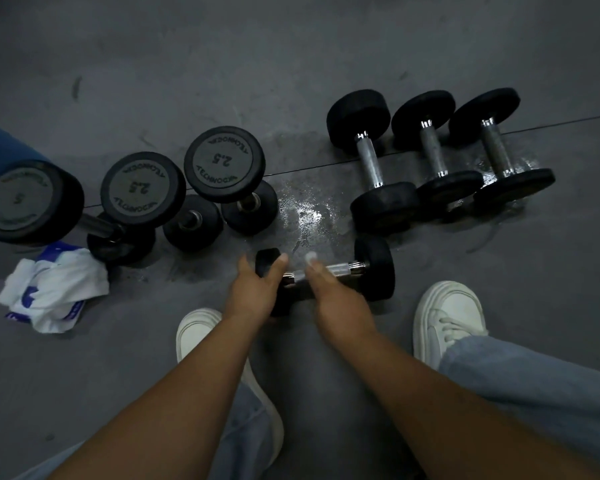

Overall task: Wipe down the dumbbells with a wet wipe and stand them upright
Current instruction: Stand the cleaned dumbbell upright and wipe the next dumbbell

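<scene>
The grey floor (291, 64) has a wet patch (305, 209) in the middle. At the left, three dumbbells (142, 188) stand upright on end, close together. At the right, three more dumbbells (433, 154) lie side by side. Nearer the person, between two white shoes (447, 313), one small dumbbell (374, 268) lies on its side. A crumpled wipe packet (54, 289) sits at the left, beside the upright ones. The left hand (253, 289) grips the small dumbbell's left head, fingers and thumb spread round it. The right hand (329, 292) has its fingers curled together, holding a white wet wipe (310, 258) against the metal bar.
</scene>
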